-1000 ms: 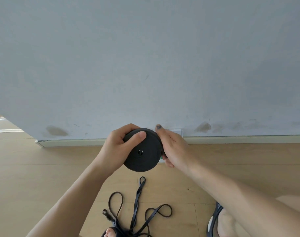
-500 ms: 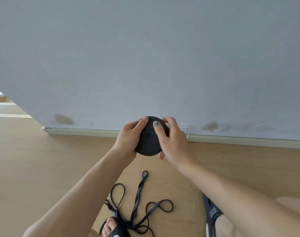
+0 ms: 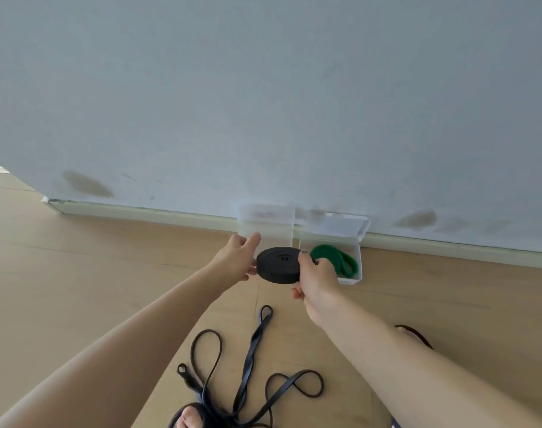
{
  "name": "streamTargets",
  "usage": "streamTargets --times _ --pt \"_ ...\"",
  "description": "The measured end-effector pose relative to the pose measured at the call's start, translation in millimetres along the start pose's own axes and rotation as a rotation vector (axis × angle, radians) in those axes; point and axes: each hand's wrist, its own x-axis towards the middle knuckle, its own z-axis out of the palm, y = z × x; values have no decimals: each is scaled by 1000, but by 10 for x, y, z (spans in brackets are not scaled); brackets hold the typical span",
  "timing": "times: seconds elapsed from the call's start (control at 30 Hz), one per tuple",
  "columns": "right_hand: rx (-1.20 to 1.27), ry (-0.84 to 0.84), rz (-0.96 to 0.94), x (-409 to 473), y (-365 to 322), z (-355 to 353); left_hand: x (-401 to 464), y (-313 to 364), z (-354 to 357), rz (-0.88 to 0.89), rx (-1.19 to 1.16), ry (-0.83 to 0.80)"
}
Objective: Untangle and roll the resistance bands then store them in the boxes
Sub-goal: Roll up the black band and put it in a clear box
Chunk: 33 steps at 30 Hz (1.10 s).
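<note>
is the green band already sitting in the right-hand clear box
Yes, the green band lies coiled inside the open clear box by the wall, just behind the right hand.

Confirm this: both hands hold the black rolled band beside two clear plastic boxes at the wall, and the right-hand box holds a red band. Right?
Not quite. In the head view the right-hand clear plastic box holds a green band, not a red one. Both the left hand and right hand do hold the black rolled band.

Both forearms are bare, no sleeves in view. The right hand [image 3: 317, 273] has dark grey polish on a fingernail. The left hand [image 3: 237, 257] wears no rings. A dark sandal strap [image 3: 178, 415] crosses a foot.
</note>
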Motion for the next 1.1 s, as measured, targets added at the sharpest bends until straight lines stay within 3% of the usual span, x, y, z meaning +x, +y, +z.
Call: streamTargets --times 0.13,0.37,0.7,0.87,1.1 --pt "-4 90 79 614 174 319 596 -423 -97 35 247 -18" --pt "-190 179 42 1545 352 844 1402 -878 14 286 496 -28" --pt "-385 167 73 2155 501 1207 1978 -964 -20 460 961 196" --pt "-310 134 96 2287 667 1230 2075 -891 -6 485 1219 106" --pt "-278 112 75 2357 726 1160 2167 -807 -21 687 1560 9"
